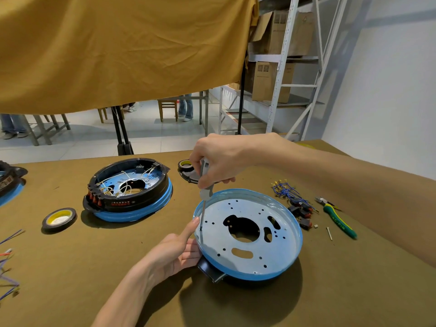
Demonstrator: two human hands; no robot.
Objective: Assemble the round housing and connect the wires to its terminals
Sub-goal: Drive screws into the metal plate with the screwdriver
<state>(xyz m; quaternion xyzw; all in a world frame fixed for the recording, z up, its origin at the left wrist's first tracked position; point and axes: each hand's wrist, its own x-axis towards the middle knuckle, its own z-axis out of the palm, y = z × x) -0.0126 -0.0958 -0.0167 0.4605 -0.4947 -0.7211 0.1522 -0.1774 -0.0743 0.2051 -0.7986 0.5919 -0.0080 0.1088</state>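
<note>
A round housing [278, 253] with a pale perforated metal plate and a blue rim lies on the table, a black part showing under its near-left edge. My left hand [175, 252] grips that left rim, its index finger stretched up beside the screwdriver tip. My right hand [219, 159] holds a grey-handled screwdriver [204, 194] upright, the tip set on the plate near its left edge. Blue wires with terminals [286, 191] and small black and red connectors [303, 213] lie to the right of the housing.
A second, wired housing [132, 192] sits at the left centre. Tape rolls lie at the left [59, 218] and behind my right hand [185, 164]. Green-handled pliers [337, 218] and a loose screw [329, 233] are at the right. Loose wires [8, 258] lie at the far left edge.
</note>
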